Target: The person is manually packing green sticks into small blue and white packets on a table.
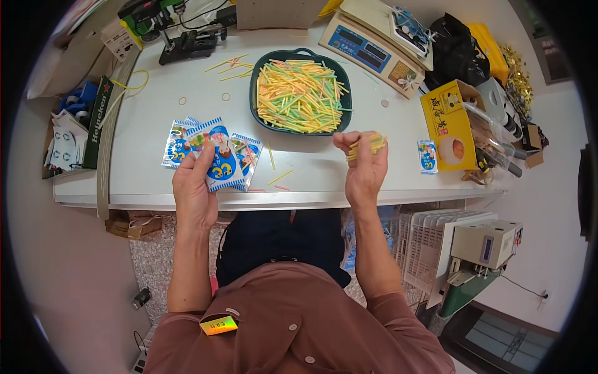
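My left hand (195,187) pinches a small blue and white printed packet (219,156) between thumb and fingers. More packets of the same kind (177,149) lie on the table behind and beside it. My right hand (366,168) is closed around a bunch of thin, mostly yellow sticks (369,147), raised just past the near right corner of a dark green tray (254,100). Heaped in that tray are many yellow, green and pink sticks (302,93). Several loose sticks (272,157) lie between my hands. What the sticks are made of, I cannot tell.
A weighing scale (364,50) stands at the back right. Near the right edge are a yellow carton (450,124) and a single packet (427,157). A box of tape and papers (78,131) sits at the left, and a black stand (187,50) at the back left.
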{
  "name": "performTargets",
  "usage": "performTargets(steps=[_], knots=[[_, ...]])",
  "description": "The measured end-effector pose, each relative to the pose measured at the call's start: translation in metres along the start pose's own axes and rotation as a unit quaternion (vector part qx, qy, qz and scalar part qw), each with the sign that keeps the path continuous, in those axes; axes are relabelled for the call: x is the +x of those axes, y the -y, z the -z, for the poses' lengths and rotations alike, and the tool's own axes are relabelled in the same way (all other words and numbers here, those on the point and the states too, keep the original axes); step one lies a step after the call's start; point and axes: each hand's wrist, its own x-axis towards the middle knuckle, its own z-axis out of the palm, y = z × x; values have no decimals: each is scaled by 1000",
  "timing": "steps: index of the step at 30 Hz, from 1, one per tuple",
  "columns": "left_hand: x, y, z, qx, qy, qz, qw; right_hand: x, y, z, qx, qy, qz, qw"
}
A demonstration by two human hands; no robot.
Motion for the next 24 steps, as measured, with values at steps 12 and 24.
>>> performTargets(steps=[12,24], knots=[[-11,22,-20,-7,19,29,999,-21,-54,51,-273,28,-36,961],[-17,43,-27,145,100,127,976,-10,-24,40,207,-64,-125,968]])
